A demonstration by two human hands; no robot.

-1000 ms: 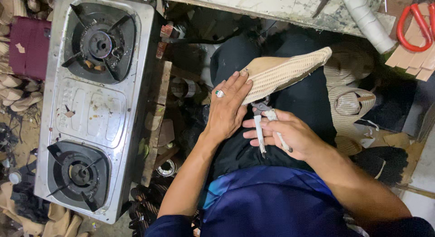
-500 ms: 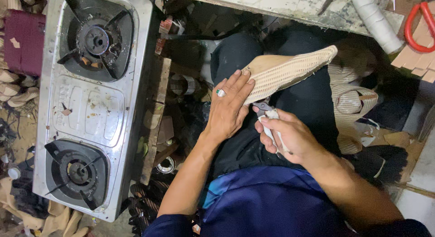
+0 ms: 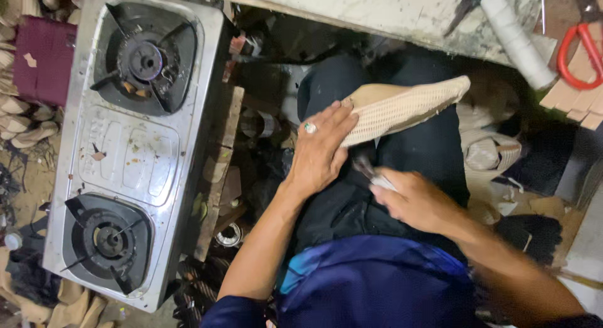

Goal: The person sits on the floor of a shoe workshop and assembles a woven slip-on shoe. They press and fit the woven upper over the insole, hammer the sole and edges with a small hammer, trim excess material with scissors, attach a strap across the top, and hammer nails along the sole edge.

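The right hand (image 3: pixel 418 202) is blurred; it is closed around a small metal tool (image 3: pixel 370 174) whose tip alone shows, so its kind is hard to make out. The beige mesh shoe piece (image 3: pixel 402 105) lies across the person's lap, its long axis running from the left hand up and rightward, the narrow end pointing toward the white roll (image 3: pixel 515 36) on the counter (image 3: pixel 377 8). The left hand (image 3: pixel 320 149) lies flat and open, pressing the piece's near end. Left of the shoe piece stands a two-burner stove (image 3: pixel 135 146); red scissors (image 3: pixel 578 48) are cut off at the frame's edge.
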